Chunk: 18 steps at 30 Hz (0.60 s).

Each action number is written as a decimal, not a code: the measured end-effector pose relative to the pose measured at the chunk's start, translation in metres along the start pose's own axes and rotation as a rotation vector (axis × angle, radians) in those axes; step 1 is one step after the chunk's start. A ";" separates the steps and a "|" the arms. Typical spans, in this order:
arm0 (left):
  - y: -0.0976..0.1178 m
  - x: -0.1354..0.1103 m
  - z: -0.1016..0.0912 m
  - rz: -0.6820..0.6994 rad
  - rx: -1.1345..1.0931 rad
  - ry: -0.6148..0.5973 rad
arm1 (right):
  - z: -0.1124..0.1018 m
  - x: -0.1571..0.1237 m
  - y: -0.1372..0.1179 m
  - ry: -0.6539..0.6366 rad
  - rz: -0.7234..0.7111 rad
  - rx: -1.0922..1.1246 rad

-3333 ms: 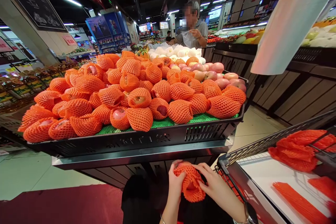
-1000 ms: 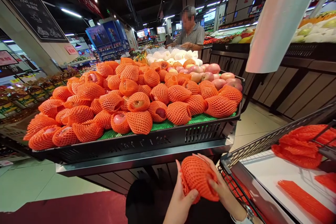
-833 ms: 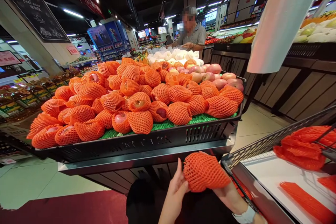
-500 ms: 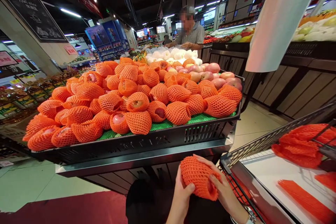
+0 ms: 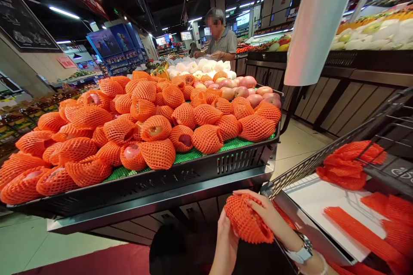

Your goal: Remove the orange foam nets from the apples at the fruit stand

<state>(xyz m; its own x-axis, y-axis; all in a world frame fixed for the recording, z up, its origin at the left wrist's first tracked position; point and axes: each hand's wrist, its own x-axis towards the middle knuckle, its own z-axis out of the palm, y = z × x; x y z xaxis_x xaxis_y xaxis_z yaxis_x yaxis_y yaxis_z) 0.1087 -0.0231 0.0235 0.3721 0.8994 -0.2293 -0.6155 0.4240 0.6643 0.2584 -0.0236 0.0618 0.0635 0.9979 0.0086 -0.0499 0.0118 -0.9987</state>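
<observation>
Both my hands hold one fruit wrapped in an orange foam net (image 5: pixel 245 222), low in the view below the display stand. My left hand (image 5: pixel 226 241) cups its left underside with fingers curled. My right hand (image 5: pixel 267 212), with a watch on the wrist, wraps over its top and right side. Above them a black crate (image 5: pixel 200 169) with a green mat carries a heap of net-wrapped fruit (image 5: pixel 155 120) and, at its far end, bare pink apples (image 5: pixel 248 88).
At my right, a wire cart (image 5: pixel 322 161) holds a white box with bundles of flat orange nets (image 5: pixel 346 165). A person (image 5: pixel 219 41) stands at the far end of the stand by white-netted fruit. A roll of plastic bags (image 5: pixel 318 21) hangs at upper right. Shelving lines the right aisle.
The netted fruit has been turned and lowered slightly between my hands; my right hand has shifted from under it to over its top. The view has swung a little to the right.
</observation>
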 end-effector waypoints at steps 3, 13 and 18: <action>-0.003 0.006 -0.001 -0.092 -0.167 0.220 | 0.003 -0.004 0.001 -0.081 -0.043 0.064; 0.028 0.019 -0.014 0.183 -0.162 0.536 | 0.052 -0.005 0.027 -0.037 0.236 0.508; 0.036 0.013 -0.012 0.177 -0.015 0.492 | 0.063 -0.012 0.026 -0.091 0.415 0.768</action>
<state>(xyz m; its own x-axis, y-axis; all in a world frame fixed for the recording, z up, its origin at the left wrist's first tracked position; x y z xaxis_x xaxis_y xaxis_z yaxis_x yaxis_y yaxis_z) 0.0827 0.0051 0.0356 -0.1063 0.8994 -0.4239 -0.6510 0.2593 0.7134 0.1933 -0.0314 0.0388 -0.1864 0.9319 -0.3112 -0.7107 -0.3465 -0.6122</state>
